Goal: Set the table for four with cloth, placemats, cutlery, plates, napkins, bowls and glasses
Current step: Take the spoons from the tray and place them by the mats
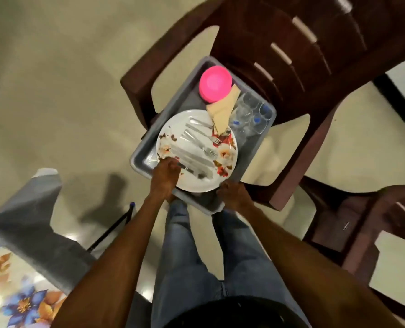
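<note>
A grey plastic tub (149, 150) rests on the seat of a dark brown chair (256, 39). Inside it lies a white floral plate (173, 131) with several knives and forks (196, 147) on top. Behind the plate are beige folded napkins (222, 110), overturned pink bowls (215, 84) and several clear glasses (251, 114). My left hand (164, 175) reaches over the tub's near edge and closes on cutlery handles at the plate's near rim. My right hand (234, 192) grips the tub's near right edge.
A table corner with a grey cloth (31, 209) and a flowered placemat (19, 292) sits at the lower left. A second brown chair (362, 221) stands at the right. Pale tiled floor (54, 91) spreads to the left. My legs in jeans stand below the tub.
</note>
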